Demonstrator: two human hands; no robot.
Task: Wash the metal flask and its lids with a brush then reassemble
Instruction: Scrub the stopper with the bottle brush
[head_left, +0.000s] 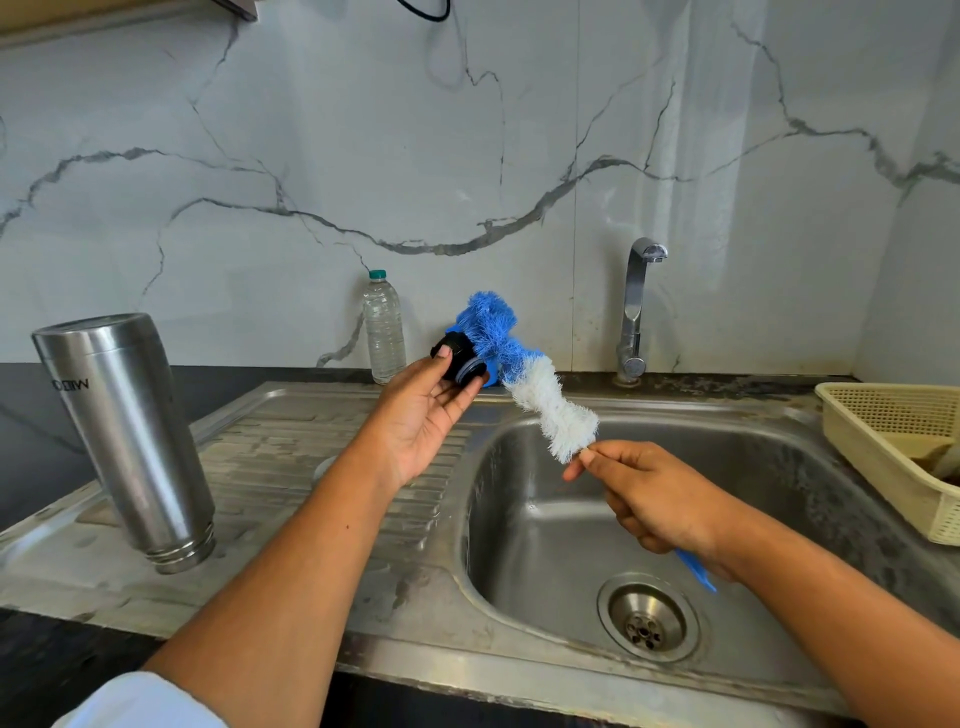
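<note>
The lid-scrubbing step looks to be in hand. At centre frame the left hand (421, 415) pinches a small black lid (457, 356) between thumb and fingertips. Lower right of it, the right hand (660, 504) grips the handle of the blue-and-white brush (550, 405), whose blue tip lies against the lid. The metal flask (124, 431) stands mouth-down on the draining board at the left, well apart. Next, the bristles probably need working round the lid's rim, then a rinse under the tap (636, 306) at upper right. The sink (519, 519) basin below gives open room, while the cream basket (883, 441) at the right edge and the plastic bottle (384, 332) behind the lid limit wide strokes.
</note>
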